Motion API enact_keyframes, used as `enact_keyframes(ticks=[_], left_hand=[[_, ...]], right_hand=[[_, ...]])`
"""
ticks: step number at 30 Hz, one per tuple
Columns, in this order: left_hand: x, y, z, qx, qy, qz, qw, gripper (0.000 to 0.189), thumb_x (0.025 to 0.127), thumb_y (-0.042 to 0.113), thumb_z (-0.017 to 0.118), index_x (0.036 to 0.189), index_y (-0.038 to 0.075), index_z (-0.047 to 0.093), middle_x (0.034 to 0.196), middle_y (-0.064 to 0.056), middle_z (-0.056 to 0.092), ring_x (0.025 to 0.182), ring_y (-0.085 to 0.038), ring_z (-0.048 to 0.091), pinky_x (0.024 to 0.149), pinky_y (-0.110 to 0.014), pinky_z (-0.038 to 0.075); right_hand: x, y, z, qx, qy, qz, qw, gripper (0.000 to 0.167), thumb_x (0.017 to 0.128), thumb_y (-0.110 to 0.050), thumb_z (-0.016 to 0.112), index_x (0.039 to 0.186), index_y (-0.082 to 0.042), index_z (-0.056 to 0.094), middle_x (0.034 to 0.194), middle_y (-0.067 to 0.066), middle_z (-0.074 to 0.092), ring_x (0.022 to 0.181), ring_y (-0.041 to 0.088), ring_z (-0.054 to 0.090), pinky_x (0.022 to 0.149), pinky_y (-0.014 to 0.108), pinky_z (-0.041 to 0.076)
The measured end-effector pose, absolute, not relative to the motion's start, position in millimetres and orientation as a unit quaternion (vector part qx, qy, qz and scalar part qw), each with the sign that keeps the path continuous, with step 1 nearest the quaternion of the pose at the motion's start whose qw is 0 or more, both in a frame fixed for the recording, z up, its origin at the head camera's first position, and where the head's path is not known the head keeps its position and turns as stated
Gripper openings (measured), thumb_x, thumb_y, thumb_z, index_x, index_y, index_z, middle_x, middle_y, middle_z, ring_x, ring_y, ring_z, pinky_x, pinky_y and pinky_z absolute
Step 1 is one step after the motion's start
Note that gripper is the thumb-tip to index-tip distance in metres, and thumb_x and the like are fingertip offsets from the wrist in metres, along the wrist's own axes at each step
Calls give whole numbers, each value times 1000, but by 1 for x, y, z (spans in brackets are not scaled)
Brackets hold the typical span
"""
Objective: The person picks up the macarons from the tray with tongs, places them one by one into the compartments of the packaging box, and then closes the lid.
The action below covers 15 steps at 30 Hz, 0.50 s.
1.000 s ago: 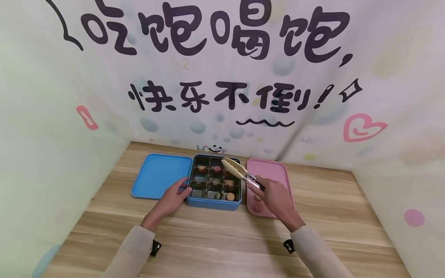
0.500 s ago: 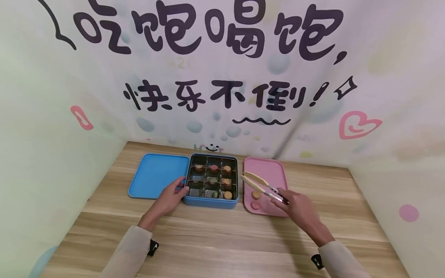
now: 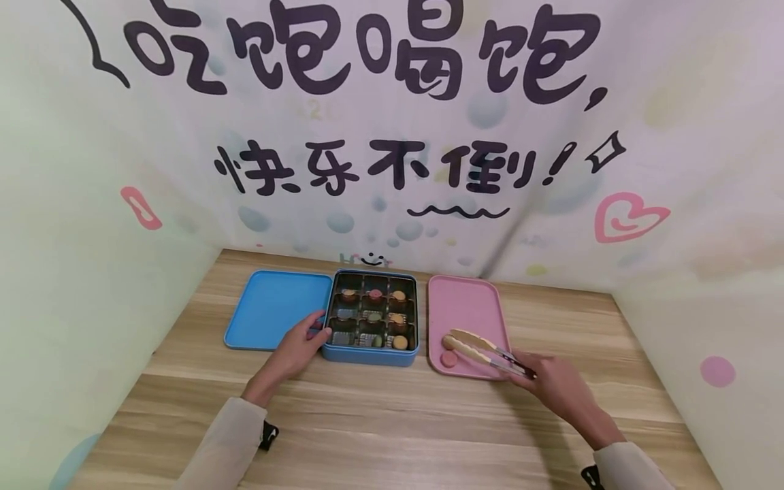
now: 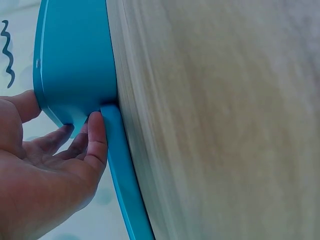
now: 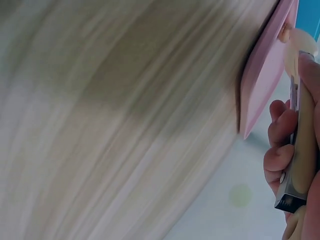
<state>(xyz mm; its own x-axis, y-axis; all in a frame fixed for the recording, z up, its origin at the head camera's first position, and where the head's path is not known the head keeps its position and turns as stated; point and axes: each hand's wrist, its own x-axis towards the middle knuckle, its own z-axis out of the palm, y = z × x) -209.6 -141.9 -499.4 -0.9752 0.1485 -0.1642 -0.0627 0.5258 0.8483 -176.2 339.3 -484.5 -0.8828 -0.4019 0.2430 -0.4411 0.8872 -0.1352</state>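
In the head view my left hand (image 3: 300,347) holds the blue box (image 3: 369,356) at its front left corner. The left wrist view has the thumb at the rim and the fingers bent against the side wall. Divided inside, the box has several small round cookies in its compartments. My right hand (image 3: 556,382) grips tongs (image 3: 497,362) with beige tips and metal arms. Their tips are spread at a tan round cookie (image 3: 448,341), partly hidden by them, on the pink tray (image 3: 464,306). A pink round cookie (image 3: 449,358) lies just in front of it.
A blue lid (image 3: 278,306) lies flat left of the box, right up against it. Behind the wooden table (image 3: 380,429) hangs a printed backdrop (image 3: 343,116), and more of it closes in both sides.
My right hand has moved the tongs from above the box to the right and down to the tray's cookies. A tan cookie now shows in the box's far right. The left hand stays at the box.
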Motion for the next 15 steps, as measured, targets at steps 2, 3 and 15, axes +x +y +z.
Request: enact_keyframes(ticks=[2, 3, 15], left_hand=[[-210, -142, -499, 25, 867, 486, 108, 58, 106, 28, 47, 155, 2, 29, 144, -28, 45, 129, -44, 49, 101, -55, 45], [-210, -142, -499, 25, 867, 486, 108, 58, 106, 28, 47, 155, 2, 29, 144, -28, 45, 129, -44, 49, 101, -55, 45], [-210, -143, -500, 26, 864, 491, 108, 58, 106, 29, 47, 155, 4, 30, 144, -27, 45, 131, -43, 47, 102, -56, 43]], right_hand=[[-176, 342, -486, 226, -963, 100, 108, 41, 79, -36, 82, 114, -15, 76, 61, -20, 39, 54, -3, 32, 50, 19, 30], [-177, 343, -486, 229, -962, 102, 108, 40, 79, -36, 82, 113, -16, 76, 61, -21, 39, 54, -4, 32, 50, 19, 30], [-180, 350, -484, 241, -962, 96, 80, 38, 81, -39, 80, 112, -18, 75, 62, -22, 43, 52, -5, 35, 51, 19, 34]])
